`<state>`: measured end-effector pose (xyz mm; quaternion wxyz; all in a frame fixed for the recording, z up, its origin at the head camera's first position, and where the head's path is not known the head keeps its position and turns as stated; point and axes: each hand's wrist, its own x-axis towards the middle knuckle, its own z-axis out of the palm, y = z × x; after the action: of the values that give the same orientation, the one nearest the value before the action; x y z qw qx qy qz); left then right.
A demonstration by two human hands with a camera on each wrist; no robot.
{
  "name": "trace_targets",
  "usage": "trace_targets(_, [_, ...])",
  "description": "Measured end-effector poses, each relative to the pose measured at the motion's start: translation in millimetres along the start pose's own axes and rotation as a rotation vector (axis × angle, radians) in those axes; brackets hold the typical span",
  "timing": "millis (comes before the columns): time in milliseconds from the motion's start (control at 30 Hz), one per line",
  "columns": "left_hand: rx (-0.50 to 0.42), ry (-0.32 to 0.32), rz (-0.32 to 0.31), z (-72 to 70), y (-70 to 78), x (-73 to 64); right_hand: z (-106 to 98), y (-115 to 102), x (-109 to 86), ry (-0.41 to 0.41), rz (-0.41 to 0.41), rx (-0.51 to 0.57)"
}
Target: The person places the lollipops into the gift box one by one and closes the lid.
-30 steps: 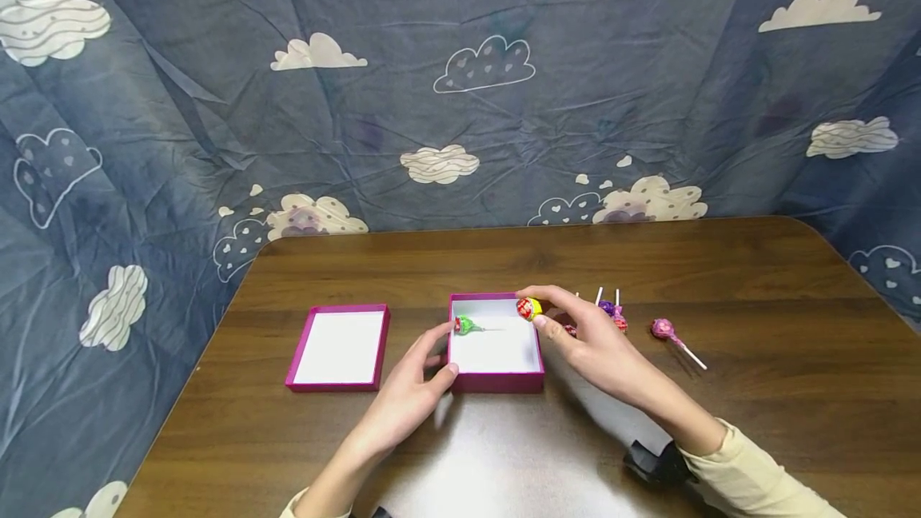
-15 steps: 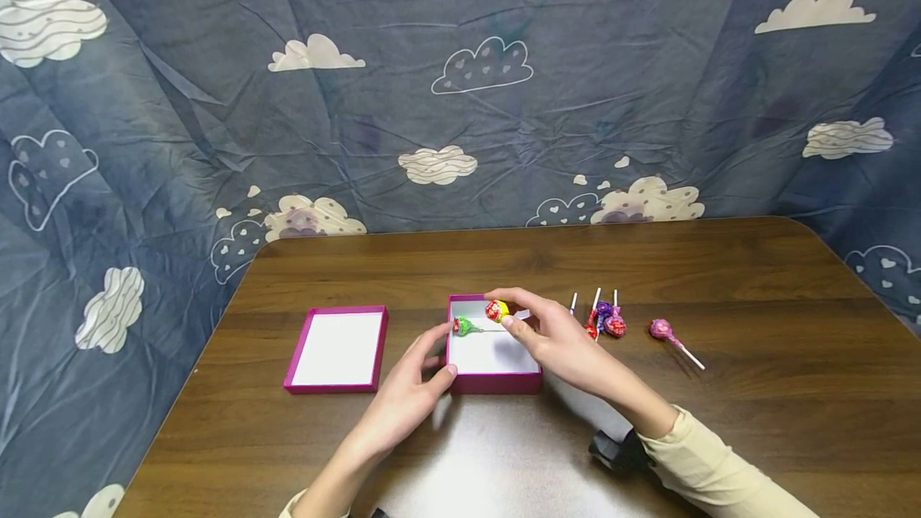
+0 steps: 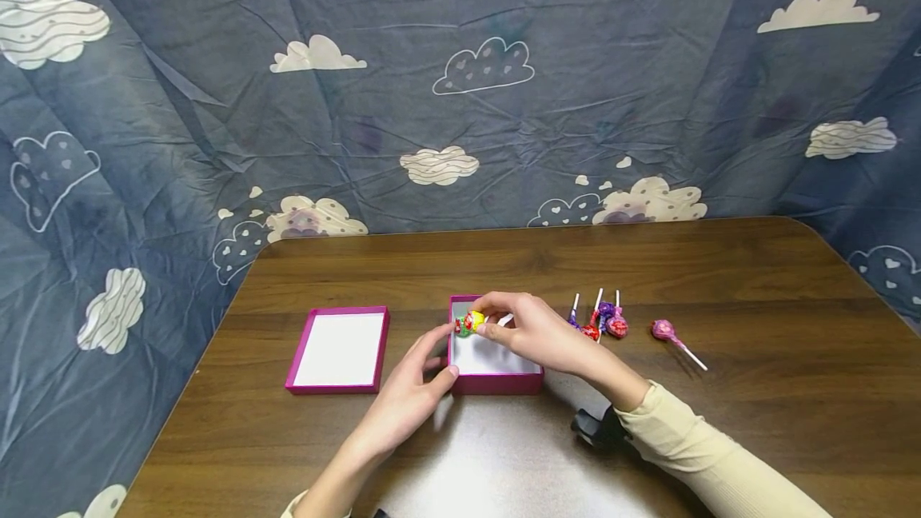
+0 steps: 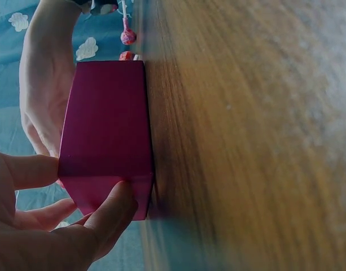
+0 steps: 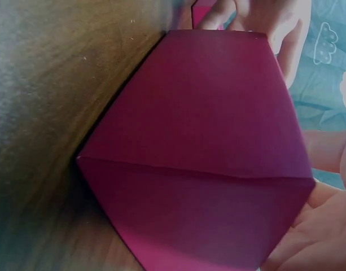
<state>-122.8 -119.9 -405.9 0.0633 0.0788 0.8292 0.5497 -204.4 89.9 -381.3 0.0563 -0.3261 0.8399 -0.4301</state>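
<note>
A magenta box (image 3: 496, 384) with a white inside stands at the middle of the table in the head view. My left hand (image 3: 413, 392) rests against its left side, fingertips at the rim and thumb low on the wall, as the left wrist view (image 4: 43, 220) also shows. Over the box my right hand (image 3: 540, 334) pinches a yellow-and-red lollipop (image 3: 476, 320) between thumb and fingers. Beside it at the left wall lies a green lollipop (image 3: 460, 328), partly covered. In the right wrist view the box wall (image 5: 201, 113) hides the lollipops.
To the left lies the matching lid (image 3: 338, 348), white inside up. Several lollipops (image 3: 615, 326) are bunched right of the box. A pink lollipop (image 3: 663, 330) lies alone further right. A cloud-print cloth (image 3: 460, 126) hangs behind the wooden table (image 3: 719, 430).
My right hand has moved left across the box with the yellow-and-red lollipop, bringing it beside the green one. The left hand has stayed at the box's left side.
</note>
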Motion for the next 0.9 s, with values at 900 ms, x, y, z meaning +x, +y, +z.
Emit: trace_targets(900, [-0.011, -0.016, -0.027, 0.0, -1.3, -1.8, 21, 8, 28.0, -0.129, 0.048, -0.233])
